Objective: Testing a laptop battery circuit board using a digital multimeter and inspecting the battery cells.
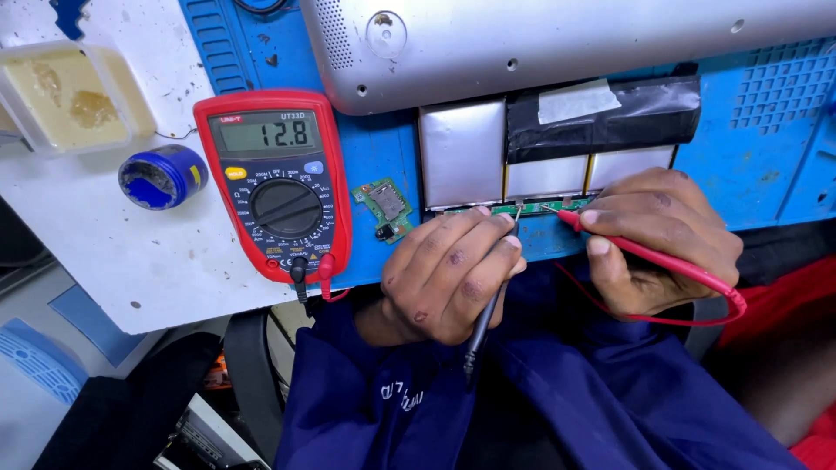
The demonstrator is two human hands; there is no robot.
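My left hand [448, 274] grips a black test probe [482, 326] whose tip touches a narrow green circuit strip [522, 208] along the near edge of a silver battery pack [461, 152]. Gripped in my right hand [662, 235] is a red test probe [649, 254], its metal tip resting on the same strip just right of the black one. Both leads run to a red digital multimeter [277, 183] lying to the left, its display lit with a reading. Black tape [601, 117] with a pale strip covers part of the battery pack.
A small loose green circuit board [384, 209] lies between the meter and the pack on a blue work mat [374, 152]. A silver device shell [557, 43] lies behind. A blue round tin [162, 176] and a clear tub of yellowish paste [65, 96] sit left on the white bench.
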